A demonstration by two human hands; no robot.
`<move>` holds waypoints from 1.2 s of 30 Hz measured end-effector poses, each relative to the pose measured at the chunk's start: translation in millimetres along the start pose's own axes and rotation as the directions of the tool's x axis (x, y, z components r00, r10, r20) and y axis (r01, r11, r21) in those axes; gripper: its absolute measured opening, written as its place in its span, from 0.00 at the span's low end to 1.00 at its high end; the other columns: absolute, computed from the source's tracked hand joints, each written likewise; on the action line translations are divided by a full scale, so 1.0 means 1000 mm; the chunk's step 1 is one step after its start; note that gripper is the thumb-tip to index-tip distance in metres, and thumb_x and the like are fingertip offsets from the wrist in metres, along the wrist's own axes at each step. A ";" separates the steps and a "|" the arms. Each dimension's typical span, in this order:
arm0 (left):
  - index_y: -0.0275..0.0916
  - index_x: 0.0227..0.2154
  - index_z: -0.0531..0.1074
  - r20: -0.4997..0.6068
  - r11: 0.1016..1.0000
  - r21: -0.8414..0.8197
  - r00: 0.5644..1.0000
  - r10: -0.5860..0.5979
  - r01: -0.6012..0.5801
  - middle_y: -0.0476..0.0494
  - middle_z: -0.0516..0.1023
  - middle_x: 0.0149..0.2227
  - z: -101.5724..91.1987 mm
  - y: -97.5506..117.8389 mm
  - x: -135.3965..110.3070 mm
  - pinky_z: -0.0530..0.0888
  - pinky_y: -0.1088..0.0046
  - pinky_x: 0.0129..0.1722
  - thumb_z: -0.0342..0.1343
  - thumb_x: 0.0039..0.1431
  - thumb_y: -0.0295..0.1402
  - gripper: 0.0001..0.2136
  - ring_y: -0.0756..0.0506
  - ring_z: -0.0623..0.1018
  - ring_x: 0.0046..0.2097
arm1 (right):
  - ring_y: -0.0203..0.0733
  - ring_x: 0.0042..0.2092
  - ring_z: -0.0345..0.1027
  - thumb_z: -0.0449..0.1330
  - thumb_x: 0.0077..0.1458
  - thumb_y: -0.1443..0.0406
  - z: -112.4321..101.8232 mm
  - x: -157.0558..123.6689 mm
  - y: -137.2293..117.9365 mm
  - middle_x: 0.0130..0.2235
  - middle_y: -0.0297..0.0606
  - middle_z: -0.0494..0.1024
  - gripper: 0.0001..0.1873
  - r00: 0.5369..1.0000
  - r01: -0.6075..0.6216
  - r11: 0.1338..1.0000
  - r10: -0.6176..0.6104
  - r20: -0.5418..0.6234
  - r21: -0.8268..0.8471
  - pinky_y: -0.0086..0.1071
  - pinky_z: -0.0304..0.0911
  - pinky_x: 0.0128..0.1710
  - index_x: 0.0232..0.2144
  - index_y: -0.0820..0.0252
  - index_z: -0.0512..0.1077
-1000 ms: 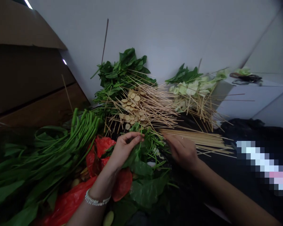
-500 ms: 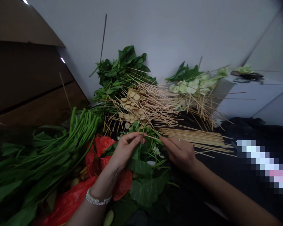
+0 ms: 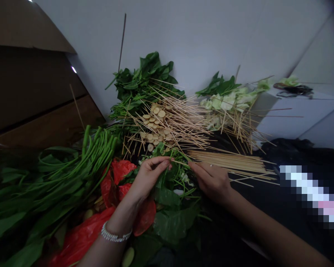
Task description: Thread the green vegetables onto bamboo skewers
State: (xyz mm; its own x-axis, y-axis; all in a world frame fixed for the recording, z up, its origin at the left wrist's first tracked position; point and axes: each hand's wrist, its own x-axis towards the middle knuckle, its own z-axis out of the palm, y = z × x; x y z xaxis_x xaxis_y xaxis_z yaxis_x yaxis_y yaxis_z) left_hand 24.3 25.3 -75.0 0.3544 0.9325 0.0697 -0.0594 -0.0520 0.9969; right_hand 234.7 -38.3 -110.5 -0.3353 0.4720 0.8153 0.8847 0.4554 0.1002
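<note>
Between my two hands runs a thin wooden skewer [image 3: 180,162]. My right hand [image 3: 213,180] is closed on its right part, fingers pinched together. At its left end my left hand [image 3: 153,172] pinches green leafy stems [image 3: 171,157] between thumb and forefinger. Whether the skewer's tip has gone through the stems I cannot tell. Broad green leaves [image 3: 167,194] hang below my left fingers, over more loose leaves and stems. A row of bare skewers [image 3: 228,161] lies just past my right hand.
Skewered pale round slices [image 3: 156,122] are piled ahead, with skewered greens [image 3: 147,78] behind them. Skewered cabbage pieces [image 3: 228,102] lie to the right. Long-stemmed greens [image 3: 72,178] fill the left, beside a red plastic bag [image 3: 86,233]. Black plastic [image 3: 303,155] lies at the right.
Very little differs. Both hands keep the same hold, and the stems at my left fingertips have shifted slightly. The view has tilted a touch.
</note>
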 end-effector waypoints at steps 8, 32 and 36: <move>0.38 0.32 0.82 0.009 0.999 0.048 1.000 -0.014 0.014 0.46 0.81 0.28 0.000 -0.001 0.000 0.73 0.71 0.39 0.65 0.50 0.40 0.11 0.48 0.77 0.32 | 0.37 0.28 0.69 0.52 0.58 0.75 0.002 -0.001 -0.004 0.32 0.39 0.80 0.16 1.000 -0.003 1.000 0.002 0.015 0.031 0.33 0.59 0.26 0.47 0.66 0.73; 0.36 0.33 0.79 -0.025 0.997 0.019 0.997 0.072 -0.071 0.44 0.81 0.31 0.009 -0.005 -0.001 0.72 0.74 0.36 0.63 0.51 0.39 0.11 0.48 0.77 0.33 | 0.36 0.29 0.70 0.54 0.58 0.76 0.005 -0.002 -0.002 0.29 0.38 0.78 0.14 0.999 -0.050 0.996 0.049 0.009 0.078 0.30 0.59 0.29 0.45 0.66 0.72; 0.36 0.34 0.78 -0.357 0.978 0.112 0.912 0.203 -0.174 0.44 0.80 0.33 -0.020 0.003 0.010 0.71 0.75 0.35 0.57 0.57 0.41 0.13 0.50 0.75 0.32 | 0.38 0.33 0.73 0.56 0.59 0.75 0.002 0.000 0.007 0.36 0.43 0.81 0.11 0.995 -0.094 0.994 0.096 -0.028 0.046 0.30 0.61 0.31 0.44 0.66 0.72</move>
State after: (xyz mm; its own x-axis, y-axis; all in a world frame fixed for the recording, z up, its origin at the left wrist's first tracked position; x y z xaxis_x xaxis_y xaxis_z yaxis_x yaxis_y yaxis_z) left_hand 9.5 41.9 -71.6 -0.0216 0.9674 0.2525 -0.0147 -0.2528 0.9674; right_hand 240.3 -33.7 -110.9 -0.2399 0.4921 0.8368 0.8965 0.4430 -0.0035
